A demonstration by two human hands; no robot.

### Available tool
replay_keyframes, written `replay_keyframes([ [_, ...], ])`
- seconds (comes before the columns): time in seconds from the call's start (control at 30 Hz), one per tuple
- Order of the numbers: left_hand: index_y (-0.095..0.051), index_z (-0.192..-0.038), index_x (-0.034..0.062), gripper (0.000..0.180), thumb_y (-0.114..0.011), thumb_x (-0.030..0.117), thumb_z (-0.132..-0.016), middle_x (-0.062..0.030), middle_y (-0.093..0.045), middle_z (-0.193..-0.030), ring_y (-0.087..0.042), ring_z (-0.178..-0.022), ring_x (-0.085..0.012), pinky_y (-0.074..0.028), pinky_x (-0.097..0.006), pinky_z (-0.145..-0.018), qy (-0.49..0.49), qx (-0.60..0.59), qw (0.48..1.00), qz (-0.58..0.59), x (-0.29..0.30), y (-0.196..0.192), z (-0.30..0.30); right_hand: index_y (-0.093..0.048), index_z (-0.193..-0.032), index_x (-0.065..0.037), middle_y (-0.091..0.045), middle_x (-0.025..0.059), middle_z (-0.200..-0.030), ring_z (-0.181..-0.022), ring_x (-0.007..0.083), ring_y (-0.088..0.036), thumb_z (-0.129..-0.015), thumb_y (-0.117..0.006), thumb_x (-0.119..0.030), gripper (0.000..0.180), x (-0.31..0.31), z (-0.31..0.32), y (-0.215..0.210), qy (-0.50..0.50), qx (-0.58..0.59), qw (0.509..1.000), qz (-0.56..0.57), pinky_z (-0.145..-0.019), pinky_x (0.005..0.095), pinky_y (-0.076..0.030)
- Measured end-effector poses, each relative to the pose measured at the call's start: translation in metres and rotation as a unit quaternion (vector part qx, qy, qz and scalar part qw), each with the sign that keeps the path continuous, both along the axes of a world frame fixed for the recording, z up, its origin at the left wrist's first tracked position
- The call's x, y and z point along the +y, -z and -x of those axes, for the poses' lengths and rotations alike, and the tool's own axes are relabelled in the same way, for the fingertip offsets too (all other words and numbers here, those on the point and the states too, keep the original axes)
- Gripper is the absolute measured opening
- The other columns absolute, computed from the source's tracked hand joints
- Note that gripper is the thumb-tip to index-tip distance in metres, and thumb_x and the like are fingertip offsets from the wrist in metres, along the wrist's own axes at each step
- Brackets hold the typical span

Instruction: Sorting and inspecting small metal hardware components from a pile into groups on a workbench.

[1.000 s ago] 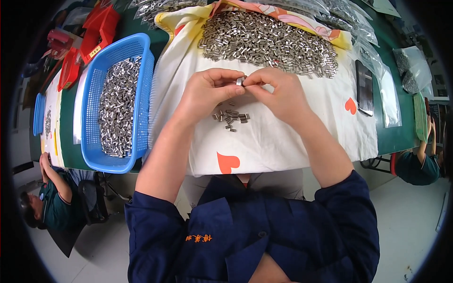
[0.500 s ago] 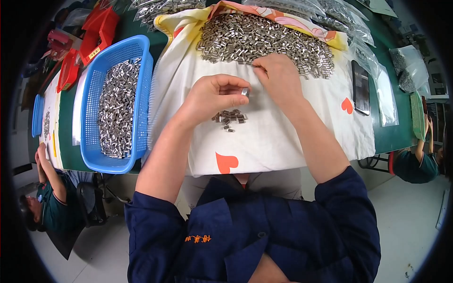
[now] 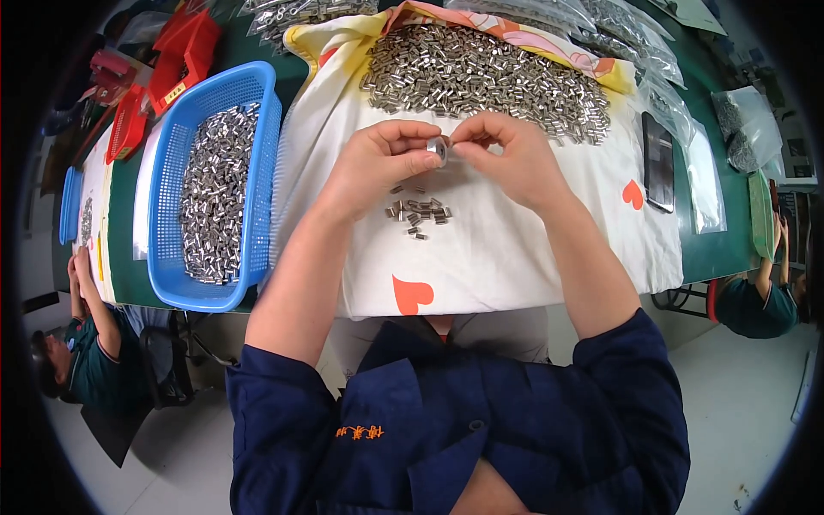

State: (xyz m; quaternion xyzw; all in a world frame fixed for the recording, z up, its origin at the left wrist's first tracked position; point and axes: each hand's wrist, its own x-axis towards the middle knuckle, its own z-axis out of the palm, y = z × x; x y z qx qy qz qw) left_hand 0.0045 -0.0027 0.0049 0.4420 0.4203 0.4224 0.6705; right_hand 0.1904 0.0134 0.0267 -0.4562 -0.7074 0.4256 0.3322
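Note:
My left hand (image 3: 382,161) grips a short, thick silver metal ring (image 3: 438,151) between thumb and fingers, its round face with a dark hole turned toward my right hand. My right hand (image 3: 512,161) is closed in a pinch right at that face. Between its fingertips is a small metal cylinder (image 3: 448,142), mostly hidden by the fingers. Below my left hand, a small loose group of short metal cylinders (image 3: 418,211) lies on the white cloth (image 3: 506,257). A broad heap of the same cylinders (image 3: 489,73) spreads over the cloth beyond my hands.
A blue plastic basket (image 3: 264,163) of metal cylinders stands at left, with red bins (image 3: 184,56) behind it. A black phone (image 3: 658,161) lies at right. Clear bags of metal parts (image 3: 592,26) line the back. Other people sit at far left (image 3: 103,360) and far right (image 3: 755,300).
My right hand has left the near edge of the heap and come left and toward me to meet the metal ring. The left hand has shifted slightly away from me, turning the ring.

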Motion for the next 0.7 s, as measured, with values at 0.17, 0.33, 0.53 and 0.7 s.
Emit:
replay_keyframes([
  [0.17, -0.055, -0.1, -0.0032, 0.027, -0.063, 0.001, -0.075, -0.0076, -0.061, -0.087, -0.059, -0.078, -0.0106, -0.047, -0.021, -0.07, 0.006, -0.011, 1.0, -0.002, -0.001, -0.001, 0.0, -0.061, -0.078, -0.002, -0.061, 0.0042, -0.076, -0.069, 0.0131, -0.056, -0.071, -0.062, -0.005, 0.007, -0.005, 0.002, -0.001, -0.034, 0.001, 0.999, -0.036, -0.062, 0.0262, -0.044],
  [0.33, -0.056, -0.1, -0.0036, 0.027, -0.063, 0.001, -0.074, -0.0081, -0.062, -0.087, -0.059, -0.078, -0.0112, -0.047, -0.021, -0.07, -0.011, 0.014, 1.0, -0.022, -0.002, -0.001, -0.003, -0.061, -0.076, -0.002, -0.061, 0.0053, -0.076, -0.07, 0.0143, -0.058, -0.07, -0.061, -0.004, 0.007, -0.006, 0.005, 0.007, -0.002, -0.079, 0.975, -0.21, -0.061, 0.026, -0.045],
  [0.53, -0.055, -0.101, -0.0041, 0.028, -0.063, 0.001, -0.075, -0.0091, -0.062, -0.087, -0.059, -0.079, -0.0118, -0.048, -0.021, -0.07, -0.014, 0.001, 1.0, -0.014, -0.003, -0.002, -0.003, -0.06, -0.076, -0.001, -0.061, 0.005, -0.076, -0.07, 0.0143, -0.057, -0.071, -0.06, -0.002, 0.006, -0.008, 0.005, -0.002, -0.006, -0.015, 0.995, -0.099, -0.06, 0.0259, -0.045],
  [0.7, -0.055, -0.101, -0.0044, 0.028, -0.063, 0.002, -0.075, -0.0096, -0.062, -0.087, -0.059, -0.079, -0.0125, -0.048, -0.021, -0.071, -0.009, -0.006, 1.0, -0.012, -0.002, 0.0, -0.003, -0.06, -0.077, -0.002, -0.06, 0.0058, -0.076, -0.069, 0.0159, -0.057, -0.07, -0.061, -0.003, 0.007, -0.008, 0.004, 0.004, -0.017, -0.04, 0.986, -0.162, -0.06, 0.0265, -0.045],
])
